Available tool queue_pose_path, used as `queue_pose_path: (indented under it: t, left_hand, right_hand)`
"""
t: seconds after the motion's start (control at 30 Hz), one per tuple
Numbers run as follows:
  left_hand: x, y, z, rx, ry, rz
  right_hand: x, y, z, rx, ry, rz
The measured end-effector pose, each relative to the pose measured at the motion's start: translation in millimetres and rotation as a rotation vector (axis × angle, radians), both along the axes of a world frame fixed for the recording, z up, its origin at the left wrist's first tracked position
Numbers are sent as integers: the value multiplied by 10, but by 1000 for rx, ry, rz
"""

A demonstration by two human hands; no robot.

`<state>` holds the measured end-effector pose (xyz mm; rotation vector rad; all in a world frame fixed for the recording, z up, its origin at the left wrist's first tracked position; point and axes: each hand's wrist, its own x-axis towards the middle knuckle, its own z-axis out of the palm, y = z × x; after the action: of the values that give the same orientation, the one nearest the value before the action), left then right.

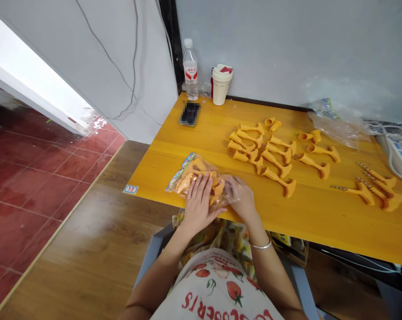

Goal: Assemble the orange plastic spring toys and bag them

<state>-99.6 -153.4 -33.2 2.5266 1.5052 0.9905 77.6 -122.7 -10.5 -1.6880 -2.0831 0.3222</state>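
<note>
Both my hands rest on a clear plastic bag [196, 181] filled with orange plastic parts, at the front edge of the yellow wooden table [320, 222]. My left hand [199, 205] lies over the bag's middle, fingers spread on it. My right hand [240, 195] grips the bag's right end. To the right, several orange horn-shaped plastic pieces [261, 155] lie in loose rows. Several orange pieces with metal screw tips [370, 191] lie further right. Small orange cup-shaped pieces [305, 137] sit near the back.
A water bottle [190, 69], a cream lidded cup [221, 84] and a blurred phone [190, 114] stand at the back left. A crumpled plastic bag [337, 126] lies back right, near a white device [400, 158]. The table's left edge drops to a wooden floor [87, 249].
</note>
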Motion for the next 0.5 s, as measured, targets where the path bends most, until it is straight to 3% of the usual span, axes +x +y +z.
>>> queue_pose_path:
  t: [0.13, 0.23, 0.37, 0.43, 0.5]
  left_hand:
    - [47, -65, 37, 16, -91, -6]
    - [138, -115, -21, 21, -176, -6]
    - [243, -99, -188, -2, -248, 21]
    - [245, -72, -227, -56, -295, 3]
    - [207, -68, -198, -132, -340, 20]
  right_hand:
    - [-59, -32, 168, 21, 283, -19]
    - [-132, -114, 438, 148, 406, -23]
    - [-305, -113, 805, 318, 222, 174]
    - [-402, -11, 851, 335, 96, 283]
    - [-478, 126, 787, 319, 16, 365]
